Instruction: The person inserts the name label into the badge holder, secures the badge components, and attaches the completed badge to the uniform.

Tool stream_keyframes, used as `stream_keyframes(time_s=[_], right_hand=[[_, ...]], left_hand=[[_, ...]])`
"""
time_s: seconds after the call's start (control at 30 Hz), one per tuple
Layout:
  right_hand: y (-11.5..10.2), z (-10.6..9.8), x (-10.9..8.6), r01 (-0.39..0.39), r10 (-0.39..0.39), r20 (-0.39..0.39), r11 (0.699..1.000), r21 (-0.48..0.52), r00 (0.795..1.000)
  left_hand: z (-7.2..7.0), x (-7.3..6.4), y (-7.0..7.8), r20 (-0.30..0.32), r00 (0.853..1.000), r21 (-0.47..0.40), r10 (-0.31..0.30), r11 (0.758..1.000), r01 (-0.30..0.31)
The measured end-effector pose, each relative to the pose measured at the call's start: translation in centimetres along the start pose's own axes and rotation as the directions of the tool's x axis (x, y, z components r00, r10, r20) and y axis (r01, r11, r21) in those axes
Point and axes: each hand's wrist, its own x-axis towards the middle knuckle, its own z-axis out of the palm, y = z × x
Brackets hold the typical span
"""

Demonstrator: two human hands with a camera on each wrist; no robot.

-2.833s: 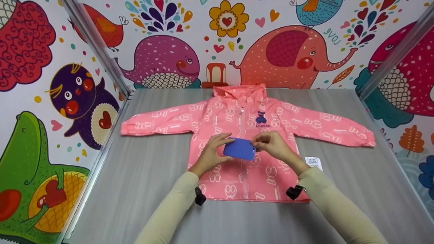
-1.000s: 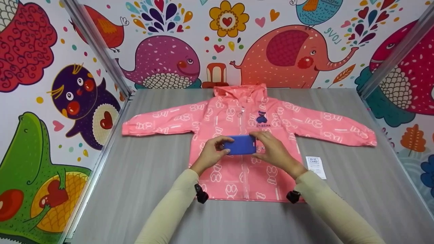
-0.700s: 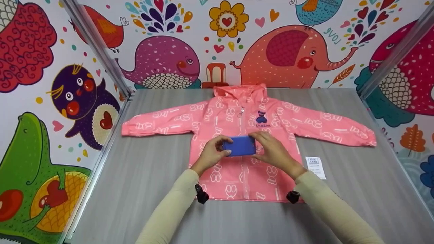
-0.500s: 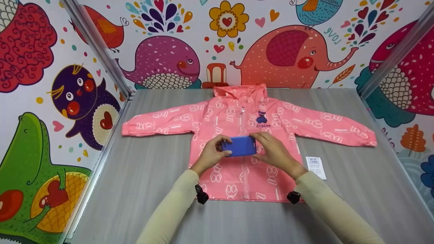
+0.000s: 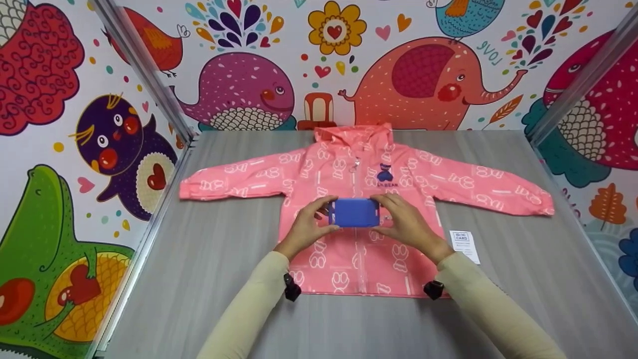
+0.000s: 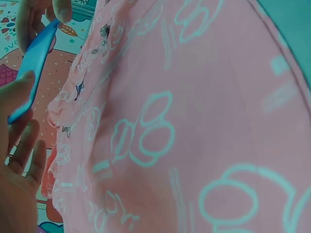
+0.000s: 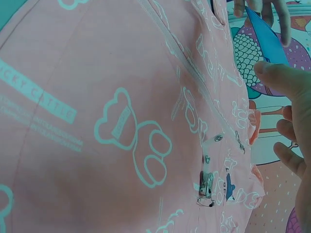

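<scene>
A blue card holder (image 5: 357, 213) with slots at its ends is held level above a pink hooded jacket (image 5: 339, 271). My left hand (image 5: 306, 224) pinches its left end, thumb at the lower edge and index finger at the upper one. At the other end my right hand (image 5: 411, 224) grips it in the same way. Seen from the left wrist, the holder (image 6: 36, 68) is edge-on and lifted off the cloth. A metal clip on a short snap strap (image 7: 206, 187) lies on the jacket in the right wrist view.
The jacket is spread flat, sleeves out, on a grey table (image 5: 224, 299). A white printed card (image 5: 464, 247) lies right of its hem. Walls with cartoon animals enclose the back and sides, with metal posts (image 5: 149, 70) at the corners.
The holder was tilted and is now level, with both hands at its ends. Since half a second ago it has shifted slightly right, and the left fingers have straightened along its end.
</scene>
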Motion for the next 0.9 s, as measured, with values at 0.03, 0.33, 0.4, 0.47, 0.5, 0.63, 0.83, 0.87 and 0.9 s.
stream_keyframes(time_s=[0.03,0.33,0.4,0.47,0.5,0.63,0.83,0.87,0.9], right_hand=[[0.04,-0.02,-0.02,0.000,0.000,0.003,1.000,0.007,1.000],[0.29,-0.05,-0.13,0.030,-0.029,-0.015,0.997,0.071,0.999],[0.29,-0.05,-0.14,0.036,-0.034,-0.019,0.996,0.076,0.999],[0.26,-0.07,-0.17,0.040,-0.038,-0.023,0.996,0.079,0.999],[0.25,-0.09,-0.18,0.043,-0.041,-0.026,0.996,0.078,0.999],[0.21,-0.14,-0.27,0.051,-0.049,-0.030,0.995,0.081,0.998],[0.40,-0.07,-0.46,0.052,-0.052,-0.005,0.996,0.075,0.999],[0.42,-0.06,-0.49,0.050,-0.051,0.001,0.996,0.075,0.999],[0.45,-0.05,-0.51,0.047,-0.048,0.006,0.996,0.078,0.999]], left_hand=[[-0.07,-0.07,-0.02,0.010,1.000,0.022,0.006,1.000,-0.006],[-0.43,-0.32,0.01,0.035,0.999,0.212,0.041,0.976,-0.047],[-0.43,-0.31,-0.01,0.034,0.997,0.271,0.063,0.960,-0.070],[-0.43,-0.33,-0.03,0.029,0.995,0.322,0.094,0.942,-0.098],[-0.43,-0.34,-0.04,0.023,0.994,0.342,0.108,0.933,-0.109],[-0.45,-0.40,-0.12,0.013,0.988,0.404,0.153,0.903,-0.145],[-0.51,-0.62,-0.27,0.017,0.984,0.440,0.180,0.882,-0.169],[-0.52,-0.67,-0.28,0.018,0.983,0.443,0.184,0.880,-0.173],[-0.52,-0.71,-0.28,0.019,0.982,0.446,0.187,0.878,-0.176]])
